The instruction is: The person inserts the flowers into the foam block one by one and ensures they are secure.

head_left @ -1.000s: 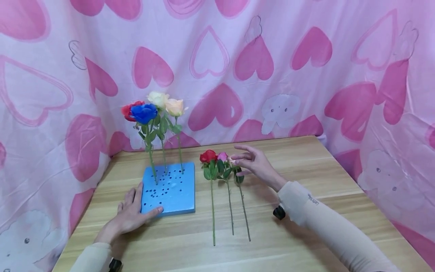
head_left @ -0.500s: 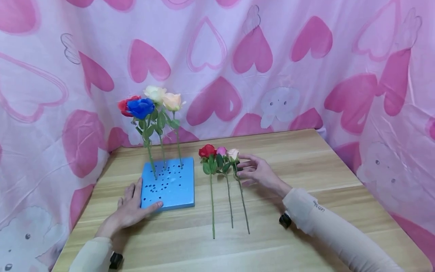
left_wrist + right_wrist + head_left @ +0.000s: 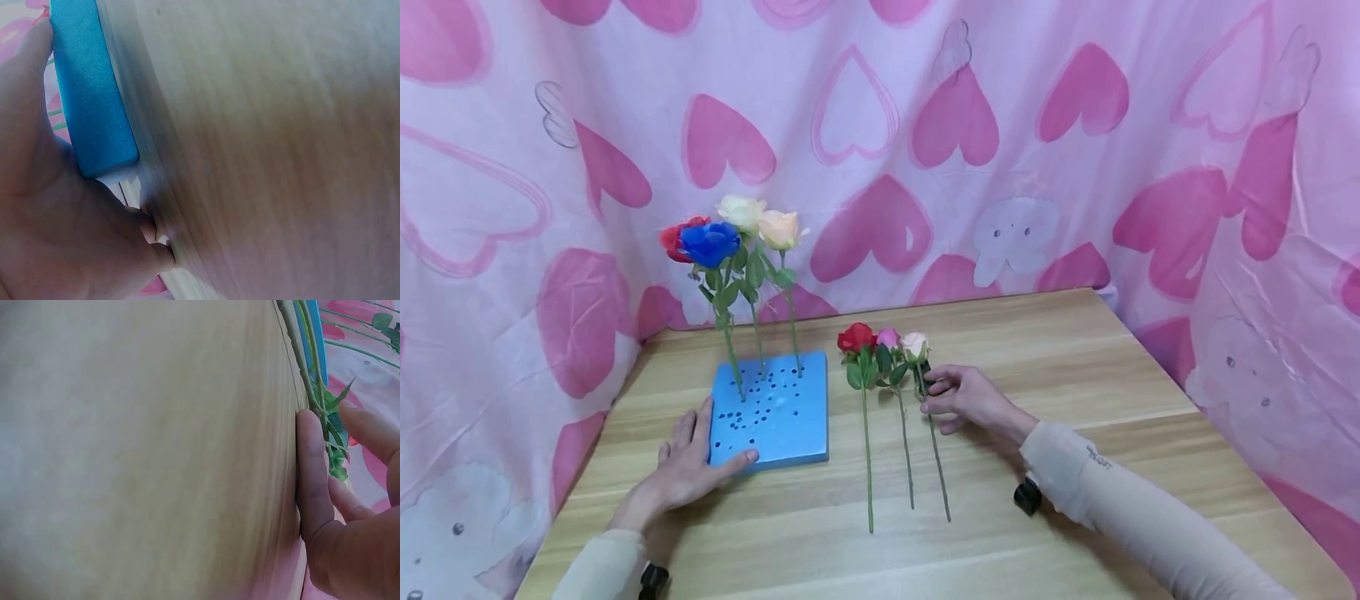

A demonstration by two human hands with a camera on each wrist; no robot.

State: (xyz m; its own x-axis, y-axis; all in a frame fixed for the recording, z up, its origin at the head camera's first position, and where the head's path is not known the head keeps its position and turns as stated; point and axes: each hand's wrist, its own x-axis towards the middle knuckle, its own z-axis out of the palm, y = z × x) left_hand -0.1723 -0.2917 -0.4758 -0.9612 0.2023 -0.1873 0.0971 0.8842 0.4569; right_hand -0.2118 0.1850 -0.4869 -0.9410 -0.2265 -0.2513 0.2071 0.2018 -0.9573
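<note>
My left hand lies along the left side of a blue foam block full of holes, its thumb across the near edge. In the left wrist view the block's side shows between thumb and fingers. On the table lie a red rose, a purple-pink rose and a pale pink rose. My right hand is at the pale pink rose's upper stem. In the right wrist view the stem runs between the spread thumb and fingers; I see no pinch.
Several roses stand upright in the block: a blue one, a red one behind it, a white one and a peach one. A pink heart-patterned curtain hangs around the wooden table.
My right hand has come down from above the flower heads to the pale pink rose's stem, its fingers drawing closer together. The left hand keeps its place on the block.
</note>
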